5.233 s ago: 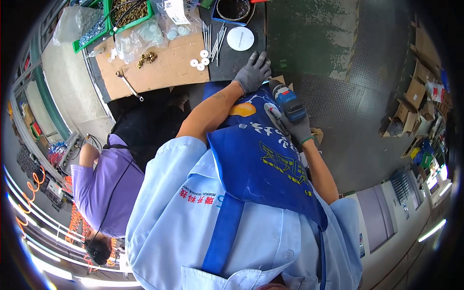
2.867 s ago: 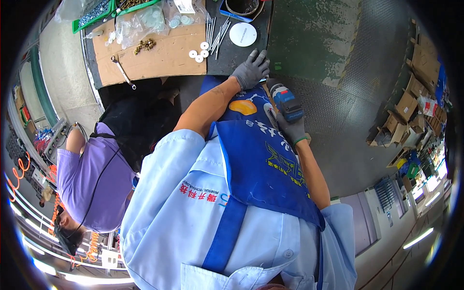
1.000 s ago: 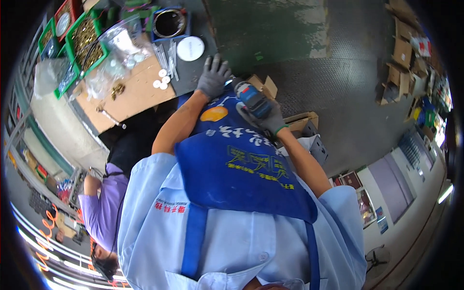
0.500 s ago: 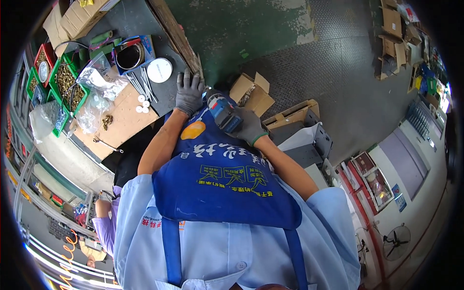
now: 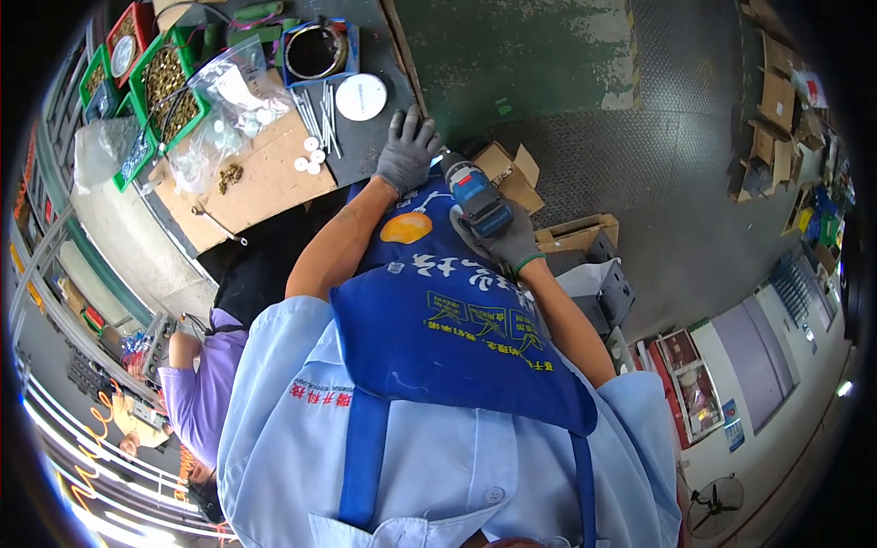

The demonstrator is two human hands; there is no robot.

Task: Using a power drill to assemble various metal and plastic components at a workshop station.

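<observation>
My left hand, in a grey work glove, lies on the corner of the dark workbench with its fingers stretched out. Just right of it, my gloved right hand is closed around a blue and black cordless drill. The drill's front end points at the bench edge beside my left hand, and a bright spot shows there. What the bit touches cannot be made out. A round white lid, several long metal rods and small white discs lie left of my left hand.
Green bins of brass fittings, plastic bags and a wrench are on the bench's left part. Open cardboard boxes stand on the floor at right. A person in a purple shirt is at lower left.
The view has shifted, so bench and hands appear farther right and higher. My right hand still grips the drill beside my left hand, and the drill's body looks turned slightly.
</observation>
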